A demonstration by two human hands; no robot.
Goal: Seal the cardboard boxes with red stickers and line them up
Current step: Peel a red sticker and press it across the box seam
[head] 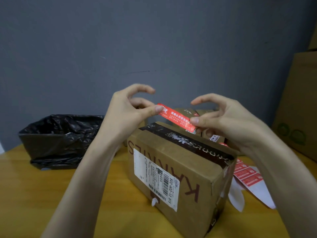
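Nearest, a yellow wooden table (34,194). On it, slightly right of centre, a brown cardboard box (171,152), closed, one corner turned toward the camera. On its near face, a white shipping label (156,179) with barcodes, pasted over large brown lettering. Along the top seam, a dark printed tape strip (187,143).

Just right of the box, flat on the table, a sheet of red stickers (247,176), partly hidden behind the box's corner and under the right forearm. Beside it, curled white backing paper (236,196).

Above the far end of the box, both hands raised, with a long red sticker (176,117) stretched between them, in the air, clear of the box top, white print facing the camera, slanting down to the right. Left hand (127,114): thumb and a fingertip pinching the sticker's left end, remaining fingers curled and lifted above. Right hand (228,121): thumb and fingers pinching the right end, index finger arched over it.

Behind the hands, more small cardboard boxes (214,136), mostly hidden, one with a white label.

Further back on the left, a bin lined with a black plastic bag (60,140), mouth open, standing at the table's far edge.

At the far right, a large cardboard carton (300,100) with green markings low on its side. Beyond everything, a plain grey wall (154,40).
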